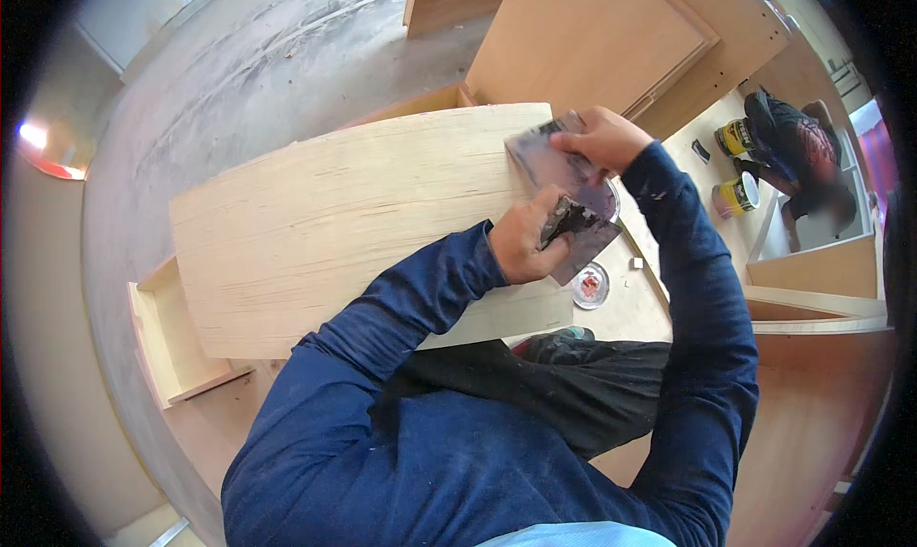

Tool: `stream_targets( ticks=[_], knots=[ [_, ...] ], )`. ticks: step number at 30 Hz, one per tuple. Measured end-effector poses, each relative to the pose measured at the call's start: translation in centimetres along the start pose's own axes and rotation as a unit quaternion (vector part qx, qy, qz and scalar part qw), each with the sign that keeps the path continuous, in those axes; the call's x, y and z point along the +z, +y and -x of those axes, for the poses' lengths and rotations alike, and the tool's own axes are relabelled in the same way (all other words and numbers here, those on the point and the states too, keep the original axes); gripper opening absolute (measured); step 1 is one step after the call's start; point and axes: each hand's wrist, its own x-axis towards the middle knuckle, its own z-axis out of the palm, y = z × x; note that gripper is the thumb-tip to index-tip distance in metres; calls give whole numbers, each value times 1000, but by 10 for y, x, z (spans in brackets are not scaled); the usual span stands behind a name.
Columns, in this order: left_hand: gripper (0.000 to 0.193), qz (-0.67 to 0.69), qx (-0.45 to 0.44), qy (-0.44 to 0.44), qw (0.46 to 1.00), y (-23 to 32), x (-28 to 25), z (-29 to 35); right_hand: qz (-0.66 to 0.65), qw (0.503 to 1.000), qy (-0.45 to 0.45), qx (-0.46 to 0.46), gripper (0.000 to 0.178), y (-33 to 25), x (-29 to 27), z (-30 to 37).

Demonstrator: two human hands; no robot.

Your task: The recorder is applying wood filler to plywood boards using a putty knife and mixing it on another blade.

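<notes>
Scraper, dark-smeared, sits in the left hand, fingers curled round it; the right hand pinches a plate over the board, at its right end. I'd keep both grips firm and the scraper's edge low, so smears don't drop.

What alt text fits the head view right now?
A person's left hand grips a dark-smeared flat scraper beside a flat greyish plate held in the right hand, over the right end of a long pale wooden board. At right, another person is near two black-and-yellow cylindrical cans.
</notes>
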Motion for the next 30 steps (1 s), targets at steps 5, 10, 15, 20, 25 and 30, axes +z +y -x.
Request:
stream_targets(
  ticks=[5,10,15,20,25,30],
  knots=[
    [41,-10,25,0,1000,-4,-4,8,-277,854,-108,426,37,-30,-41,1],
    [40,1,-35,34,999,25,-7,5,-336,832,93,432,39,-15,-47,77],
    [37,13,-71,341,937,6,2,1,-339,786,164,490,38,1,-17,159],
    [47,191,-55,372,907,5,-6,-10,-324,737,185,564,33,18,35,228],
    [44,172,-54,332,926,2,-5,-8,-185,768,187,584,24,46,83,254],
    [41,132,-47,306,942,-3,-5,-4,-164,773,86,606,27,55,118,214]
  ],
)
